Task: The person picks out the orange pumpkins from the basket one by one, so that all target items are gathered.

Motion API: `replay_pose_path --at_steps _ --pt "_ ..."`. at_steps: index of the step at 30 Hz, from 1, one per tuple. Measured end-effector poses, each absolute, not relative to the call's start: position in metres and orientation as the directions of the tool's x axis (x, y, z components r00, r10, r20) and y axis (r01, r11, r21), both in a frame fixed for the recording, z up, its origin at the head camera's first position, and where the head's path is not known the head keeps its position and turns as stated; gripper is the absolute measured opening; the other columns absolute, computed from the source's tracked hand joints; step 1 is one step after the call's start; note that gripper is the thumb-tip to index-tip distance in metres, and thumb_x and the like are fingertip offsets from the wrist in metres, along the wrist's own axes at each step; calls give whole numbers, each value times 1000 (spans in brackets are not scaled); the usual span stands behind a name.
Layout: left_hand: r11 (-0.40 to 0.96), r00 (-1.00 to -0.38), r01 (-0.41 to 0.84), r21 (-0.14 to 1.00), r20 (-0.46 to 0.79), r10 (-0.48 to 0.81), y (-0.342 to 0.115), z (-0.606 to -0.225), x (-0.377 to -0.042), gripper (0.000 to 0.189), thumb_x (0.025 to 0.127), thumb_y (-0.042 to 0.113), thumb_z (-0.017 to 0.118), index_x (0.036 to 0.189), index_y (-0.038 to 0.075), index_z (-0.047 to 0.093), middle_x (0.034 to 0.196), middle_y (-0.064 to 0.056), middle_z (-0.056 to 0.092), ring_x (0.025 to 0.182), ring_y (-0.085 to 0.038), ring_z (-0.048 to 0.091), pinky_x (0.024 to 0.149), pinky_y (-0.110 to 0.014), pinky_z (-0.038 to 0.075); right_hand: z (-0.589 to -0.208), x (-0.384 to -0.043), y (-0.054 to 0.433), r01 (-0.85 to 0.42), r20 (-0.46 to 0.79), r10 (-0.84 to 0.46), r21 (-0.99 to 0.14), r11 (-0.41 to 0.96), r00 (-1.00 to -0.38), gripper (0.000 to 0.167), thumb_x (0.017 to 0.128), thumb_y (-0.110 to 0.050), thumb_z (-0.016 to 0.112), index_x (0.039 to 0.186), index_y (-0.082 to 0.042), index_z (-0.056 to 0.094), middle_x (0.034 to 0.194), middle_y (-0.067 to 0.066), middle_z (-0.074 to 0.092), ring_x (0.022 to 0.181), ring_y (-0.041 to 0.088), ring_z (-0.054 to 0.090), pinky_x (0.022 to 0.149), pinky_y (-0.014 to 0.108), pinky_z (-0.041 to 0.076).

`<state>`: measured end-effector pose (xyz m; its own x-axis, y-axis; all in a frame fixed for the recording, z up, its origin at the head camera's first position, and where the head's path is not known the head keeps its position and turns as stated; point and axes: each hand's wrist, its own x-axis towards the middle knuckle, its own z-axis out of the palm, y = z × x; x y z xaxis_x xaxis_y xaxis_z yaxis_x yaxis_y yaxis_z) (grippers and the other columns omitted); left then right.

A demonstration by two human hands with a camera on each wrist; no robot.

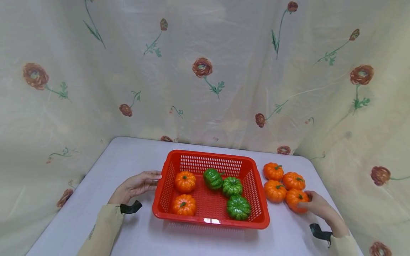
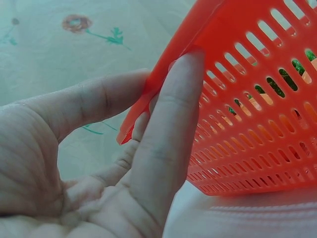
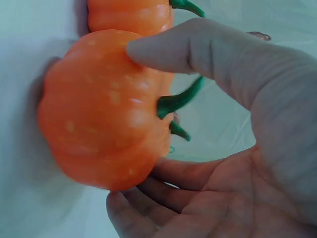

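Cream cloth sleeve (image 1: 100,231), nearest the camera at lower left, leads to the left hand (image 1: 136,186), whose thumb and fingers pinch the left rim of a rectangular red plastic basket (image 1: 237,224) narrowly. Inside it, 2 glossy orange ribbed pumpkins (image 1: 185,181) sit left, 3 glossy green ribbed pumpkins (image 1: 238,207) right. Beyond its right side, 3 matching orange pumpkins (image 1: 274,192) rest on the white table (image 1: 137,154). Farthest right, the right hand (image 1: 320,206) holds a 4th orange pumpkin (image 1: 294,200) beside them, spread pumpkin-wide, thumb and fingers on opposite sides of its green stem (image 3: 173,104). The step in hand seems to be securing this pumpkin; the next move probably calls for a firmer squeeze, then lifting clear of its neighbours.
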<state>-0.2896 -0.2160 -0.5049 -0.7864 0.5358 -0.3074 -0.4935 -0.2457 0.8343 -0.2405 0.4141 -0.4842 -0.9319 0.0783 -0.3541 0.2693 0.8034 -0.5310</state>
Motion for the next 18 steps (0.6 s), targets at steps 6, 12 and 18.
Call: replay_pose_path --at_steps 6,12,18 --pt "-250 -783 -499 830 -307 541 -216 -506 -289 39 98 8 53 134 -1 43 119 -9 65 100 -22 69 89 -34 57 -468 -241 403 253 -319 73 -570 782 -945 91 89 -38 64 140 20 17 141 43 24 126 56 30 103 67 35" --pt "-269 -789 -504 821 -310 531 -217 -508 -288 43 97 8 54 136 -1 41 120 -10 64 100 -23 69 88 -34 57 -446 -243 378 158 -239 13 -602 783 -971 90 90 -38 65 143 17 17 145 39 25 128 55 30 103 67 36" --pt "-280 -801 -505 816 -322 505 -219 -507 -287 54 96 9 57 142 -4 31 120 -10 64 101 -22 68 91 -34 56 -424 -243 340 10 -150 -114 -645 764 -982 83 88 -39 68 144 7 27 145 33 34 129 50 36 100 65 42"
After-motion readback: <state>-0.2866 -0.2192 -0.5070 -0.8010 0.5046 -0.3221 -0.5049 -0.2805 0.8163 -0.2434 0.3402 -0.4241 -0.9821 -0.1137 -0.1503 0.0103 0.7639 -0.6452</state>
